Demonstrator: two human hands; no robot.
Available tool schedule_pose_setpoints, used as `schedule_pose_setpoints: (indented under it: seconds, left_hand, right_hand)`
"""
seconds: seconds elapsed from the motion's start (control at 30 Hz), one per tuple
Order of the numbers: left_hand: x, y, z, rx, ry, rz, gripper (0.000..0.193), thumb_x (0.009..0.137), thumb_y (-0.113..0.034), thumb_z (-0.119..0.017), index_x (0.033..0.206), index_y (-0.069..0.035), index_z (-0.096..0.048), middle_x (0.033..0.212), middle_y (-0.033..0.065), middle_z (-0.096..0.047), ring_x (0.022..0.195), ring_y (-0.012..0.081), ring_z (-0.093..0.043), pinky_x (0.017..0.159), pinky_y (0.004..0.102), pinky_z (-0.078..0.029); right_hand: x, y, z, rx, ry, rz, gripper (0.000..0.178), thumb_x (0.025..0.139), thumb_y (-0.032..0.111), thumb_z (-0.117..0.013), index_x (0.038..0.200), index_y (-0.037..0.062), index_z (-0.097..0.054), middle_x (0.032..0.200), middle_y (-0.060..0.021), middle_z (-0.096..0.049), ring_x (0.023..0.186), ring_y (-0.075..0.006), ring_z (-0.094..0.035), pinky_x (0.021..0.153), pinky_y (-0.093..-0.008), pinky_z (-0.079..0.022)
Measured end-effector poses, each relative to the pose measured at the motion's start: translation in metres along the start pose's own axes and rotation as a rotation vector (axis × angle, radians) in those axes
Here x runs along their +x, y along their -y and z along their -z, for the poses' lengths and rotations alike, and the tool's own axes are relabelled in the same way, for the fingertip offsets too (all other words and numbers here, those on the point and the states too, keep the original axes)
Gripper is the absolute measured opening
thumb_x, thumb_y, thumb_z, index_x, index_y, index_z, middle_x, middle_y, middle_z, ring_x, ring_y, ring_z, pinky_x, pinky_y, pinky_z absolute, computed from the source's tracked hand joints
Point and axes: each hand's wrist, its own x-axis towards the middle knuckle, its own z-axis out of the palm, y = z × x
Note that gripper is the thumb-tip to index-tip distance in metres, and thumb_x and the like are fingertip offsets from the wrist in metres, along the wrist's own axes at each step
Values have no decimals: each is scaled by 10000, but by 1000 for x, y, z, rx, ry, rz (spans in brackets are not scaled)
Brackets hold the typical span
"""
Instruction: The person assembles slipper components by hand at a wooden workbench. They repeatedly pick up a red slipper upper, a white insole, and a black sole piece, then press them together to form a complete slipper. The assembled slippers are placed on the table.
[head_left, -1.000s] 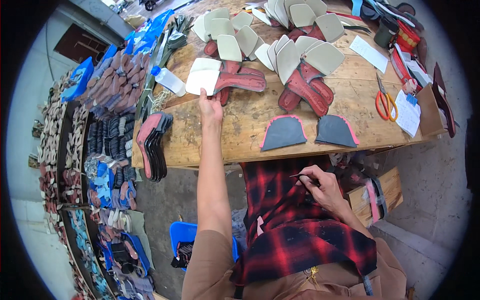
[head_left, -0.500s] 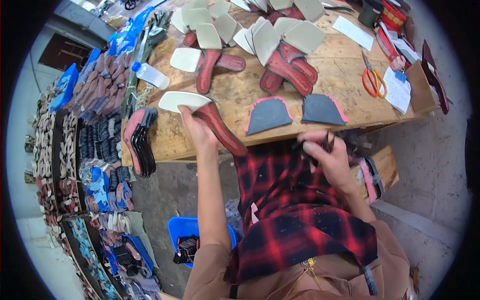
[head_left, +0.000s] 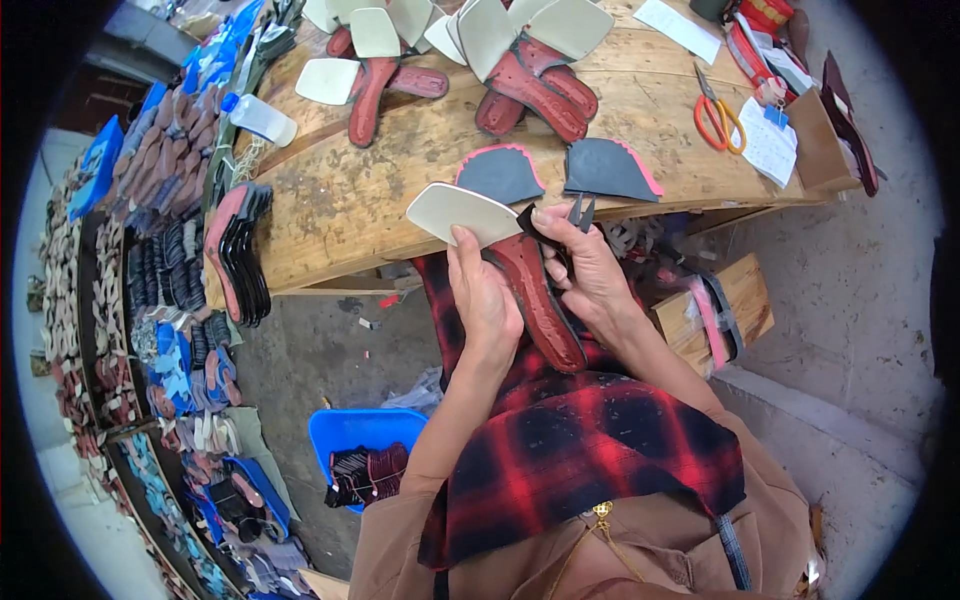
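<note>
Above the checked cloth (head_left: 600, 430), by the near edge of the wooden bench (head_left: 340, 220), left hand (head_left: 485, 305) pinches a cream-and-red shoe piece (head_left: 543, 310), right hand (head_left: 592, 272) close beside it, fingers curled round a dark two-pointed tool (head_left: 588, 212).

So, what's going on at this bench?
Someone is handling a red sandal sole with a cream panel at one end, in front of a checked apron. The left hand holds the panel, and the right hand is at the panel's right end with dark snips in its grip, the blades pointing away from the body. On the wooden workbench lie two dark pieces with pink edges, orange-handled scissors and more red soles with cream panels.
</note>
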Motion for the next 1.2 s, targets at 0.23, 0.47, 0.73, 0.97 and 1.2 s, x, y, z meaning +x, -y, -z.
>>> schedule_pose_setpoints:
  seconds: [0.23, 0.47, 0.73, 0.97, 1.2]
  left_hand:
    - [-1, 8, 3, 51, 0, -12, 403, 1041, -384, -416, 1273, -54, -414, 1141, 111, -586, 984, 231, -621, 827, 403, -547]
    - [-2, 1, -6, 189, 26, -145, 409, 1024, -342, -498, 1297, -42, -444, 1209, 78, -562, 1114, 166, -551, 941, 357, -475]
    - [40, -56, -35, 1295, 529, -740, 474, 891, -215, -676, 1275, -28, -471, 1159, 79, -594, 1008, 214, -591, 876, 382, -482]
    - [11, -85, -77, 1854, 1567, -309, 791, 637, -448, -825, 1258, -46, -546, 956, 164, -589, 995, 345, -574, 871, 450, -450]
    - [-17, -69, 17, 1027, 591, 1039, 792, 782, -711, -621, 1135, -3, -640, 1074, 144, -653, 977, 249, -651, 876, 388, -527]
  right_hand:
    - [1, -4, 5, -39, -33, 46, 113, 846, 162, -752, 875, 73, -689, 661, 37, -579, 439, -26, -422, 381, -182, -291]
    - [2, -4, 19, -1148, 26, 896, 163, 881, 153, -689, 939, 1, -697, 766, -82, -618, 625, -200, -584, 576, -321, -467]
    - [9, 84, 37, -1218, -33, 722, 287, 929, 198, -603, 743, -20, -575, 642, -55, -548, 605, -131, -490, 549, -342, -392]
    - [-23, 64, 47, -1146, 343, -156, 397, 938, 312, -611, 1164, -13, -646, 942, -33, -694, 843, -107, -605, 734, -282, -500]
    - [-56, 66, 75, -1271, -236, 225, 446, 975, 422, -497, 971, 21, -693, 829, -116, -712, 622, -181, -669, 634, -370, -531]
